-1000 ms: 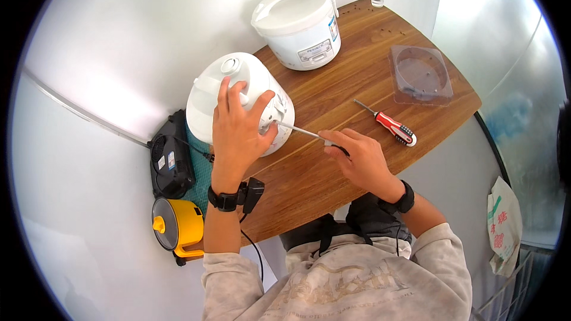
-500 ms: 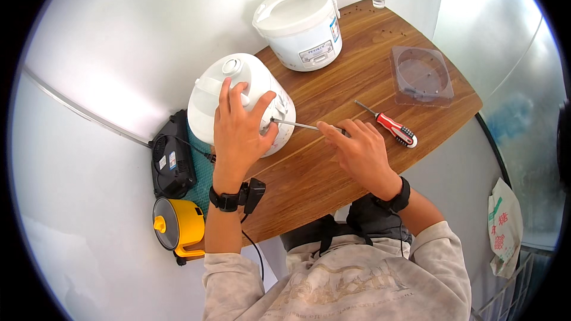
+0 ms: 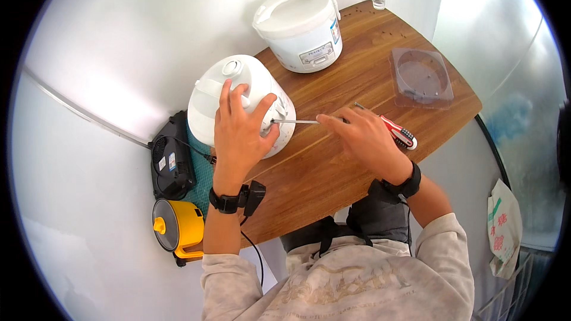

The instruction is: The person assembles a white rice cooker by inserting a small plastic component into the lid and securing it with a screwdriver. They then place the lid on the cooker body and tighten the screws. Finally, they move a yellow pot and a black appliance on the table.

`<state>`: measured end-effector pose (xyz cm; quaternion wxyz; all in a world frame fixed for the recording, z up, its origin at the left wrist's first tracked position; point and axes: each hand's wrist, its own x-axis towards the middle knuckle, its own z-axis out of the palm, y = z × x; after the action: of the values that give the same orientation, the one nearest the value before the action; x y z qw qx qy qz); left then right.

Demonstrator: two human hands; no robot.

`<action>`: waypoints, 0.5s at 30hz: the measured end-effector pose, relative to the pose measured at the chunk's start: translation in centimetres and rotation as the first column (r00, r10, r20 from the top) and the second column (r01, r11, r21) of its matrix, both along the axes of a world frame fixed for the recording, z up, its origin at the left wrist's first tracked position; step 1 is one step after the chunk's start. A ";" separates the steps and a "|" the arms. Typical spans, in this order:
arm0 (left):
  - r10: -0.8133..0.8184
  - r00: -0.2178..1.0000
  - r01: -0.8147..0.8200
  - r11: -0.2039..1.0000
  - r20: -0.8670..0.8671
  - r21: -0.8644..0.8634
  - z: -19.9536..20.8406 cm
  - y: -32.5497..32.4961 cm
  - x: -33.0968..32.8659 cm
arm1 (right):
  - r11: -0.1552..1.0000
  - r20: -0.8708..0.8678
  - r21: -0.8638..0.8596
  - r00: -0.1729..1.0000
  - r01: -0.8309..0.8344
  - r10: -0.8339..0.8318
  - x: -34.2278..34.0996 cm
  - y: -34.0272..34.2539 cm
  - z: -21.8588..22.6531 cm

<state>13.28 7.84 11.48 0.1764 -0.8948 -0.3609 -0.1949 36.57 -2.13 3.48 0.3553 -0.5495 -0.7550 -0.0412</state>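
Observation:
A white rice cooker [image 3: 205, 104] stands at the left of the table. Across its lid and front lies my left hand [image 3: 238, 125], fingers spread, with index finger and thumb on either side of a small dark opening in the front panel. My right hand [image 3: 363, 137] is closed round the handle of a screwdriver [image 3: 297, 122], mostly hidden in the fist. Its metal shaft points left, and the tip meets that opening. Partly behind the right hand, a second screwdriver [image 3: 401, 134] with a red, white and black handle rests on the wood.
Another white rice cooker [image 3: 297, 32] stands at the back. A clear plastic tray [image 3: 423, 77] with small dark bits lies right; a clear cup [image 3: 378, 2] is at the far corner. Left are a black appliance [image 3: 172, 160] and a yellow pot [image 3: 189, 226]. A cord runs past the cooker.
My right hand has turned about the screwdriver handle, its wrist shifting up and right, and now covers part of the red-handled screwdriver. The left hand and the cooker have hardly moved.

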 end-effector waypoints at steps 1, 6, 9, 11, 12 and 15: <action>0.000 1.000 0.000 1.000 -0.001 0.002 0.1 0.0 0.0 | 0.997 -0.116 -0.045 0.992 -0.060 0.054 -0.3 -0.1 -0.6; 0.003 1.000 -0.003 1.000 -0.001 -0.006 0.1 0.0 0.0 | 0.924 -0.552 -0.191 0.815 -0.330 0.177 -1.7 -1.0 -1.3; 0.004 1.000 -0.004 1.000 -0.001 -0.007 0.0 0.0 0.0 | 0.653 -0.847 -0.437 0.528 -0.619 -0.067 -2.6 -1.7 -0.3; 0.003 1.000 -0.003 1.000 0.001 -0.007 0.1 0.0 0.0 | 0.543 -0.954 -0.296 0.210 -0.786 -0.216 -3.6 -2.2 -0.2; 0.002 1.000 -0.002 1.000 0.001 -0.007 0.1 0.0 0.0 | 0.498 -0.952 -0.199 0.046 -0.844 -0.302 -4.1 -2.5 -0.2; -0.012 1.000 0.012 1.000 0.012 -0.004 0.0 0.0 0.0 | 0.466 -0.868 0.051 -0.270 -0.883 -0.417 -5.7 -3.1 0.5</action>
<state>13.26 7.87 11.53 0.1714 -0.8961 -0.3570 -0.2006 30.89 -5.25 3.96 0.4847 -0.2054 -0.2221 0.8207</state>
